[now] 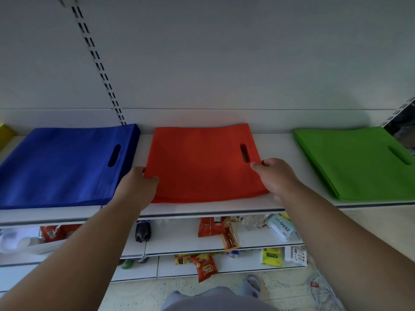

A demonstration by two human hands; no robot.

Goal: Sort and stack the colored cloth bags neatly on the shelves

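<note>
The left hand pinched the near-left edge of the red cloth bag, thumb on top and fingers tucked under or beside the fabric. The right hand held the bag's right edge just below the cut-out handle slot, thumb on the cloth and fingers curled round the side. The bag lay flat on the white top shelf, apparently as the top layer of a red pile; how many lay beneath could not be told.

To its left, close but apart, sat a thick blue bag stack; well off to the right lay a green bag stack. A sliver of something yellow showed at the far left edge.

The step in hand looked like squaring up the red pile between its neighbours. The next move likely called for both hands to nudge the edges evenly, keeping the handle slot aligned and the near edge parallel to the shelf lip, before letting go.

On the lower shelves lay snack packets and a dark drinks bottle. A pale packet read "ZERO"; print on the red snack bag and the green packet was too small to read.
</note>
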